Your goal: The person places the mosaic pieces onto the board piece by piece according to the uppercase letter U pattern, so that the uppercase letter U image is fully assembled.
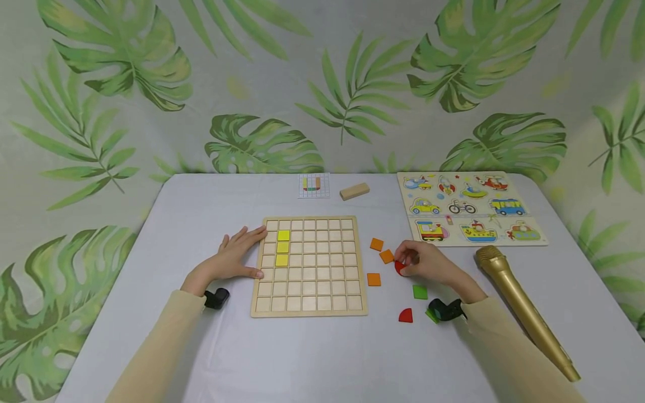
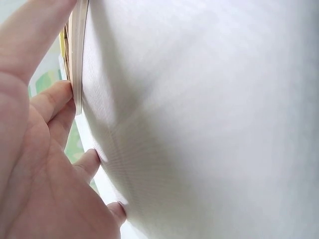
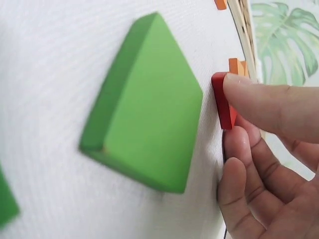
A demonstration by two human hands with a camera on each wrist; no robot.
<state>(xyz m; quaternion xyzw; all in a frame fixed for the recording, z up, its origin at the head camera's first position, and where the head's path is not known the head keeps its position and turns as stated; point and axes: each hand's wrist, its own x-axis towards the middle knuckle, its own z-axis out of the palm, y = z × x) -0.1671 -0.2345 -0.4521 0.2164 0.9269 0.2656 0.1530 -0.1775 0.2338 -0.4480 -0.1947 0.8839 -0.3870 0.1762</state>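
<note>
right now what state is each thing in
Left hand: touching grid board
Right hand: pinching one red piece
Grid board: flat, partly filled
Yellow squares: three, seated in board
Orange squares: three, loose
Other red piece: loose
Green squares: two, loose
Pattern card: face up
Wooden block: lying flat
Vehicle puzzle: pieces appear seated
Microphone: lying; on or off unclear

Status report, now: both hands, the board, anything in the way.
Left hand touching left edge of board. Right hand pinching red piece. Board holds three yellow tiles. Orange tiles lie between red piece and board.
</note>
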